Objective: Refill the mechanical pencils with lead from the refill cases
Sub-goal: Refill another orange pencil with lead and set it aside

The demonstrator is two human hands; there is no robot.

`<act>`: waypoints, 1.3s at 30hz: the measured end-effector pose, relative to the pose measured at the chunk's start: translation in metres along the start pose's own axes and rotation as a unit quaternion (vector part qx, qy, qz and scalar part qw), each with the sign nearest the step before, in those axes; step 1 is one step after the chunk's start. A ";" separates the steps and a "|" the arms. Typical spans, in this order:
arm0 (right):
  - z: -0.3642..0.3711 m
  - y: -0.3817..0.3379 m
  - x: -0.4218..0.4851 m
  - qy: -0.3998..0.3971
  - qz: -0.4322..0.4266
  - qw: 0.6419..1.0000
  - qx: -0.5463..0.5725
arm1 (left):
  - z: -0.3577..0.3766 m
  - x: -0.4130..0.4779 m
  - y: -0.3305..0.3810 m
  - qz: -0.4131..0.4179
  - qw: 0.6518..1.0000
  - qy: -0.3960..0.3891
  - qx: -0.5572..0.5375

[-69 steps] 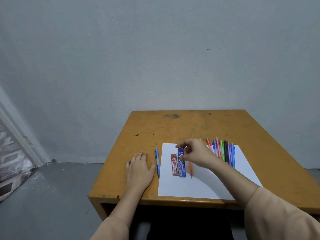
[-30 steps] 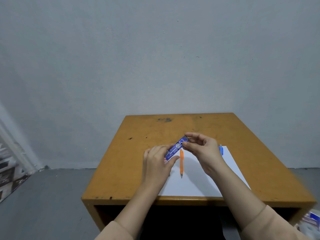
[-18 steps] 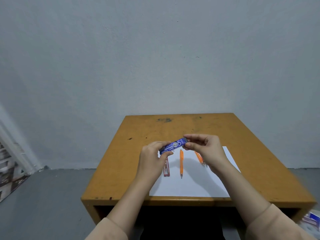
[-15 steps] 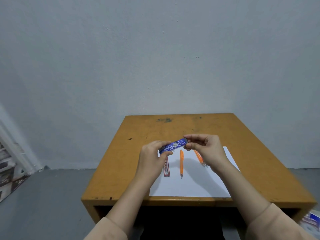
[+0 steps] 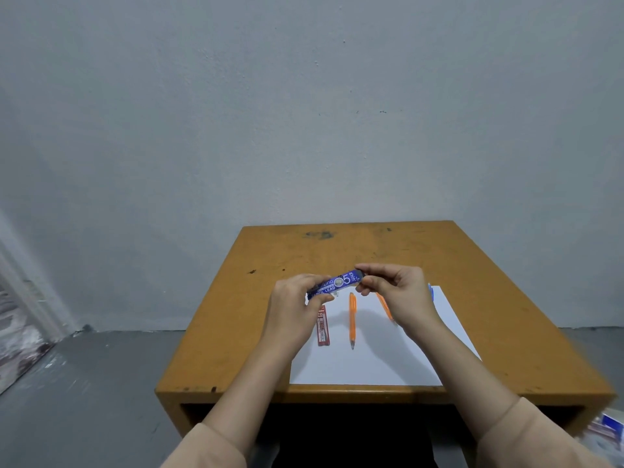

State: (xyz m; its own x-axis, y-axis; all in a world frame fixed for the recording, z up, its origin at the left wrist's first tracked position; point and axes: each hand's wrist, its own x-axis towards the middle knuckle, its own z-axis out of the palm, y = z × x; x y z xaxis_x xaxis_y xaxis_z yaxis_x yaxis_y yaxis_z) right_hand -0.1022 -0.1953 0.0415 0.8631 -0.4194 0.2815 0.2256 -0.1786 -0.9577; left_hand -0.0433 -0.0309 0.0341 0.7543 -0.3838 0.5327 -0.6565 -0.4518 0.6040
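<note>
I held the blue refill case (image 5: 336, 284) aloft and tilted, my left hand (image 5: 293, 309) gripping its lower end, my right hand (image 5: 398, 292) pinching the upper. The red refill case (image 5: 323, 327) and an orange pencil (image 5: 352, 319) lay parallel on the paper (image 5: 371, 363); a second orange pencil (image 5: 385, 307) lay angled, partly hidden.

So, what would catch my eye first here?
A blue lead case is held up over a wooden table, the left hand gripping one end and the right hand pinching the other. Beneath them, on a white sheet of paper, a red lead case and an orange pencil lie side by side.
</note>
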 end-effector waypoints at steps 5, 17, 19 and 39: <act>0.005 0.009 0.000 0.034 -0.033 0.999 -0.014 | 0.001 -0.001 -0.002 -0.011 1.000 -0.002 -0.002; 0.010 0.009 -0.004 -0.069 0.067 0.979 0.179 | 0.004 -0.004 -0.001 -0.081 0.993 -0.007 -0.082; 0.012 0.010 -0.007 -0.086 0.069 0.983 0.150 | 0.006 -0.004 0.001 -0.091 0.990 -0.004 -0.105; 0.016 0.006 0.000 -0.007 -0.034 0.999 -0.001 | 0.011 -0.002 0.009 -0.192 0.952 -0.001 -0.239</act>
State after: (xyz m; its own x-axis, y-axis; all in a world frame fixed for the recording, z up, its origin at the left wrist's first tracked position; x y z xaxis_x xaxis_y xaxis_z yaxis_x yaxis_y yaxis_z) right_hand -0.0941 -0.1823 0.0345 0.8526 -0.3932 0.3441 0.2820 -0.2083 -0.9365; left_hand -0.0506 -0.0433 0.0322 0.9394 -0.2661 0.2163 -0.2602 -0.1424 0.9550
